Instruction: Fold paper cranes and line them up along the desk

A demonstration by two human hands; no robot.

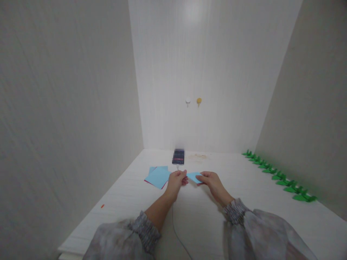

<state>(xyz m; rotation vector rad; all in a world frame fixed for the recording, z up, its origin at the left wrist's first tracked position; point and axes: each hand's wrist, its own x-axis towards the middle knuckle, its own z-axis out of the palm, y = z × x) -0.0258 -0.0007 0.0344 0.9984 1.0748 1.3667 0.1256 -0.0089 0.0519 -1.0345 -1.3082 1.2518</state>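
Observation:
Between my hands, a little above the table, is a small folded piece of light blue paper (193,176). My left hand (177,181) pinches its left end, with the fingers closed. At its right end my right hand (213,181) is closed on it too, thumb on top and fingers below. The fold lines are too small to make out. Just left of my left hand lies a loose stack of square paper sheets (158,177), light blue on top with red edges showing underneath.
A phone (178,156) lies near the back wall, its white cable (175,225) running toward me under my left arm. Several green folded paper figures (279,176) line the right wall. Two hooks (198,101) hang on the back wall. A small orange-red scrap (102,206) sits at left.

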